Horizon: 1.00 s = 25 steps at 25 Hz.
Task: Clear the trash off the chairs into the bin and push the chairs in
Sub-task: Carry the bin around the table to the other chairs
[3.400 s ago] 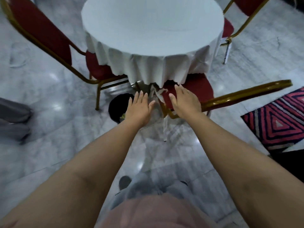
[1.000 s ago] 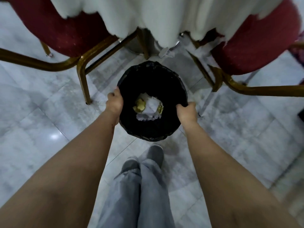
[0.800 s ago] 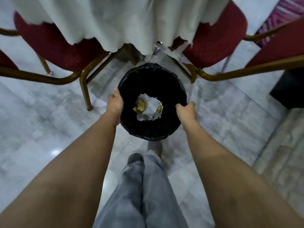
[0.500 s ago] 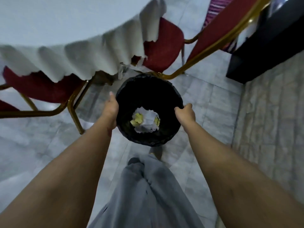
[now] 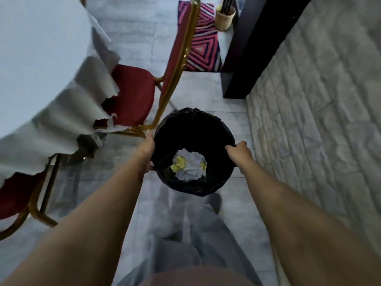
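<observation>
I hold a round black bin [image 5: 193,129] lined with a black bag, lifted off the floor in front of me. My left hand [image 5: 146,152] grips its left side and my right hand [image 5: 239,152] grips its right rim. Crumpled white and yellow paper trash [image 5: 190,166] lies at the bottom of the bin. A red chair with a gold frame [image 5: 134,96] stands just left of the bin, its seat partly under the white tablecloth [image 5: 53,96]. A second red chair [image 5: 16,199] shows at the lower left, mostly hidden by the cloth.
A stone-textured wall [image 5: 313,112] runs along the right. A dark cabinet [image 5: 247,48] stands ahead on the right, with a striped pink rug [image 5: 203,48] and a woven basket [image 5: 224,18] beyond. My grey trouser legs are below the bin on the marble floor [image 5: 132,27].
Both hands took hold of the bin beside the chairs and lifted it. I have turned right with it, away from the table and toward the wall.
</observation>
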Tool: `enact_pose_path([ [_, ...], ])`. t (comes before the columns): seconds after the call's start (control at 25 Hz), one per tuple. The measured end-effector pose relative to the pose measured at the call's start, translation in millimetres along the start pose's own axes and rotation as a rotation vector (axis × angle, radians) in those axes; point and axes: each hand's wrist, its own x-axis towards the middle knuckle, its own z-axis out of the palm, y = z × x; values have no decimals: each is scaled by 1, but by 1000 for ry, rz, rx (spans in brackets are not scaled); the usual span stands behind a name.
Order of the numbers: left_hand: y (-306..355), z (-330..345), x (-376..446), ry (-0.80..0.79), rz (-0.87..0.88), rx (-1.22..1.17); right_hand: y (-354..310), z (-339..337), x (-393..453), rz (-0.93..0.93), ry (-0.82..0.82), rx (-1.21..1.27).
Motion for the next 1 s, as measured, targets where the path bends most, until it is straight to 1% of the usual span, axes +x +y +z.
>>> enact_pose_path([
  [0.16,56,75,30,10,10,5,-5,-64,62,18,10,53],
  [0.28,100,136,53,-9,-16,11,-15,-117,118,22,33,60],
  [0.44,148,184,91,-28,-28,6,-40,-163,183,11,35,45],
  [0.52,175,204,114,-46,-31,-26,-56,-177,219,9,34,49],
  [0.68,243,232,176,-15,-45,-68,-108,-198,300,11,37,53],
  [0.84,312,247,248,51,-58,-87,-169,-209,367,47,32,44],
  [1.0,383,255,300,136,-29,-183,-237,-218,430,5,-7,68],
])
